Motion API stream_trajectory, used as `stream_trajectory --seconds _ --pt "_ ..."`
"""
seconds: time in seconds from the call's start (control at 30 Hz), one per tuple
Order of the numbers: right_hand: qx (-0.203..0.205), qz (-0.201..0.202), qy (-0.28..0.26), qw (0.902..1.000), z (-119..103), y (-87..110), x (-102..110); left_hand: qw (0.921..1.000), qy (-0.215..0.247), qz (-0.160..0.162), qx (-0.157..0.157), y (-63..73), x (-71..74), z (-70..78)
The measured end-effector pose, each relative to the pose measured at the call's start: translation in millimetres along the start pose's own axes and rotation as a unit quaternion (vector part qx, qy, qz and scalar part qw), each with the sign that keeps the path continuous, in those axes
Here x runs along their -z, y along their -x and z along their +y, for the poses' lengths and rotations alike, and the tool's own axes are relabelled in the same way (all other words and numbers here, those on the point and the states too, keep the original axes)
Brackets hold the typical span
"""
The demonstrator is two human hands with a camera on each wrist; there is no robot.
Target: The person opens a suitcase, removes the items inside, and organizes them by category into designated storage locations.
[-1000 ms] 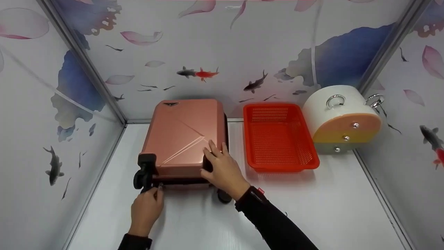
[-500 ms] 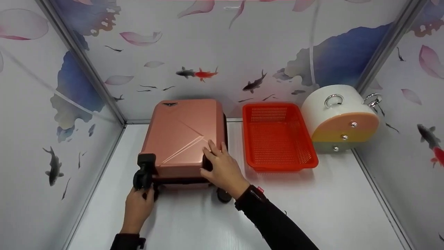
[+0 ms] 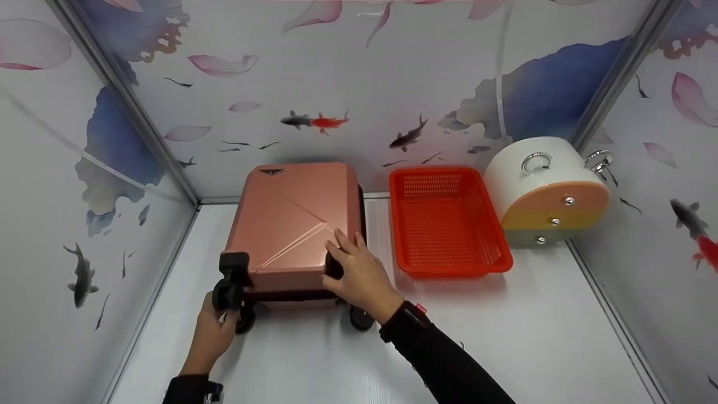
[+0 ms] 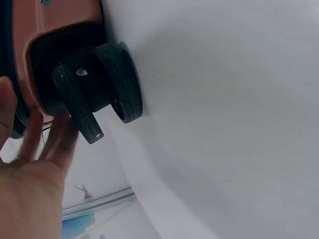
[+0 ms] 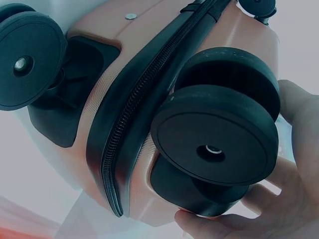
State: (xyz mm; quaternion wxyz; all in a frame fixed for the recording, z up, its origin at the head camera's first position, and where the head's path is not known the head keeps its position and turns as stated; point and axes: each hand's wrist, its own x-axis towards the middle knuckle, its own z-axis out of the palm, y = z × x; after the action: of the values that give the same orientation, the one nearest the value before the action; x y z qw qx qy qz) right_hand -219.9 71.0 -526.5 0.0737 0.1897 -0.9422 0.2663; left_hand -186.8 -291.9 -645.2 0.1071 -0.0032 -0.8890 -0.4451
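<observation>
A pink hard-shell suitcase (image 3: 294, 219) lies flat on the white surface, its wheel end toward me. My left hand (image 3: 213, 331) is at its near left corner, partly behind a black caster wheel (image 3: 226, 293). In the left wrist view its fingers (image 4: 57, 142) are fairly straight and blurred, close to the wheels and shell edge; no zipper pull shows in them. My right hand (image 3: 364, 280) rests on the near right corner, fingers spread over the lid around another wheel (image 5: 214, 134). A black zipper (image 5: 124, 117) runs along the suitcase's side.
A red perforated plastic basket (image 3: 449, 268) stands right of the suitcase. Beyond it, in the right corner, sits a rounded white box (image 3: 521, 163) with coloured drawers and metal ring handles. Patterned wall panels (image 3: 336, 67) enclose the back and both sides.
My left hand has moved left from the suitcase's near edge, past the caster wheel, to the outside of the corner. The right hand keeps its place on the suitcase.
</observation>
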Motion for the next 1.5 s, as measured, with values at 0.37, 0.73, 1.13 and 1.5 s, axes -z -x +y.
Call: stream_trajectory --seconds 0.37,0.73,1.13,1.5 --pt "-0.014 -0.016 0.001 0.9998 -0.2 1.3 -2.0 0.9999 -0.004 0.007 0.010 -7.6 2.5 -4.7" --pt "-0.014 -0.015 -0.006 0.9998 -0.3 2.4 -2.2 0.9977 -0.047 0.036 0.034 -24.3 11.0 -7.9" --pt "-0.051 0.000 -0.073 0.9960 4.2 15.5 -15.6 0.9930 0.064 0.094 0.033 -6.8 31.3 61.3" --pt "-0.056 0.022 -0.062 0.9963 6.5 13.7 -14.2 0.9976 0.004 0.064 -0.027 -24.8 0.7 87.7"
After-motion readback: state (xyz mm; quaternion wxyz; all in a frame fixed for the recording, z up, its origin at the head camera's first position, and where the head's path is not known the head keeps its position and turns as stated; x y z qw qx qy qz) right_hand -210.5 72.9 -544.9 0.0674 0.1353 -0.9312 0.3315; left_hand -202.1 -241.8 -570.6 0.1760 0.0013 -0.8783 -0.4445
